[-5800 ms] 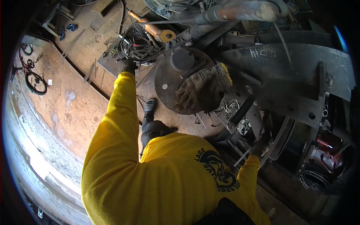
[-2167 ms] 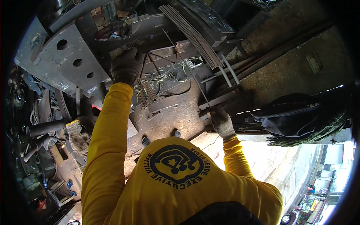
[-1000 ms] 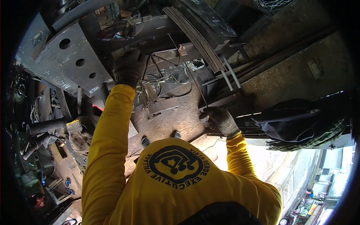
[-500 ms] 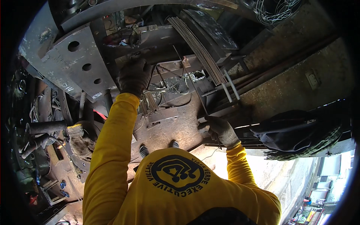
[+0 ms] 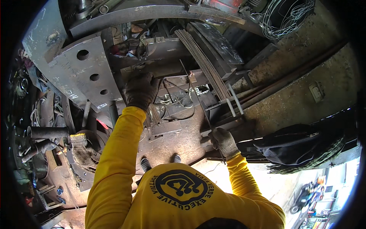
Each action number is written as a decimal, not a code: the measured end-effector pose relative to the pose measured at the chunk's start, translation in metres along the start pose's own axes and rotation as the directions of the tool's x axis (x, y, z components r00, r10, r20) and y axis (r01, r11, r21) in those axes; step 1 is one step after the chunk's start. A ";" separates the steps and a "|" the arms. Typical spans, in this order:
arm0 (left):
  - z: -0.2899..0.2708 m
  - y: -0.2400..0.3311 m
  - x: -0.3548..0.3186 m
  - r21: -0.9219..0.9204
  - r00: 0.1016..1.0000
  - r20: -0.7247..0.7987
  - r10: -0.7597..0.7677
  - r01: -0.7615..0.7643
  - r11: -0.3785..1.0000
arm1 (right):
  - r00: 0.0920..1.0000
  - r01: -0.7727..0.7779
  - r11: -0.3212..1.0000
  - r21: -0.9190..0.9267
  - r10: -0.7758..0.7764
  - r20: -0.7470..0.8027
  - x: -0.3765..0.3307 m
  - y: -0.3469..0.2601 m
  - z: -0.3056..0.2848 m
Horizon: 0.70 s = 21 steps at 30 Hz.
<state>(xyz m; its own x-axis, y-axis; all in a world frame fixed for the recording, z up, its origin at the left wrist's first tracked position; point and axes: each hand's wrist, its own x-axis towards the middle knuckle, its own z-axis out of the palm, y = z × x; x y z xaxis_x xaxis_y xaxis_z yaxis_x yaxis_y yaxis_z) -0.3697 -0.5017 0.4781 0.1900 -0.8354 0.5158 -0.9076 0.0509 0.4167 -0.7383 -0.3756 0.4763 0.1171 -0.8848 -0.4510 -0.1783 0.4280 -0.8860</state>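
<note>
My right hand, in a grey-brown knit glove, is closed around a thin steel rod. The rod slants from the far middle down through my fist. My left hand, in a darker work glove, is closed at the left edge of the work area. What its fingers grip is hidden by the glove. Beside it lies a dark frame of thin bent bars. Short rods stand in a bunch just below that hand.
A bundle of long steel rods leans at the far middle. On the left is a steel plate with three holes. A black bag lies at right, a wire coil at far right. A loose glove rests at left.
The view has tilted, so the far bench shows more. Both hands have barely moved and keep their closed grip. A motorcycle now shows in the bright area at lower right.
</note>
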 end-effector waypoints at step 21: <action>-0.010 -0.001 0.011 0.059 0.953 0.301 -0.041 0.024 0.998 | 0.997 -0.045 0.996 0.071 0.049 -0.053 0.038 -0.002 0.017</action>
<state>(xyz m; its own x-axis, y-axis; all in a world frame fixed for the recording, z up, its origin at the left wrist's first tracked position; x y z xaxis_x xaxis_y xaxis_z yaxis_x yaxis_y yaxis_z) -0.3627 -0.5049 0.4907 0.1056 -0.9627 0.2489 -0.9233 -0.0019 0.3842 -0.7171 -0.4073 0.4589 0.0564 -0.8714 -0.4873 -0.1138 0.4793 -0.8703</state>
